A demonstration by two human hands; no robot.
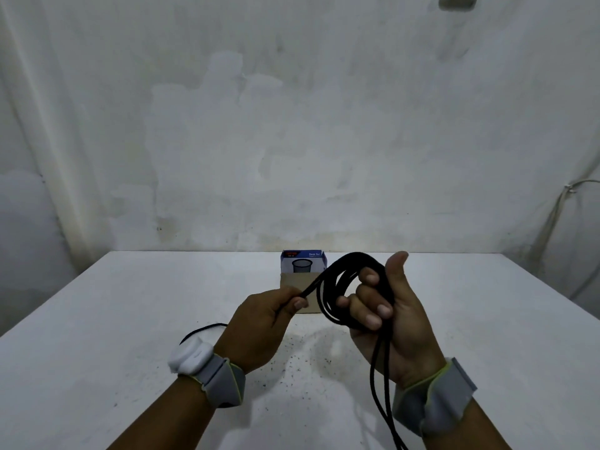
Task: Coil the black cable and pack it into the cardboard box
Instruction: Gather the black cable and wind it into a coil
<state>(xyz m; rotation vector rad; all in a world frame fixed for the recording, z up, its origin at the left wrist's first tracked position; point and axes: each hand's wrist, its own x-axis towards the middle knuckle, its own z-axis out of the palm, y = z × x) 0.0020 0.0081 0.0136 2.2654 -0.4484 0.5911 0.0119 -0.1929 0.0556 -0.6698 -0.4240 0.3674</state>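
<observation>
A black cable point(337, 280) is wound in several loops around the fingers of my right hand point(389, 316), which is raised above the table with its thumb up. Two strands hang down from that palm toward the bottom edge of the view. My left hand point(263, 323) pinches a strand of the same cable just left of the coil. A further bit of cable shows behind my left wrist. The cardboard box point(302, 274) stands on the table behind both hands, its printed blue flap upright; the hands and coil hide much of it.
The white table point(130, 319) runs to a stained white wall at the back. Dark specks dot the surface below my hands. Both wrists wear grey straps, the left one with a white device. A pale cord hangs on the wall at far right.
</observation>
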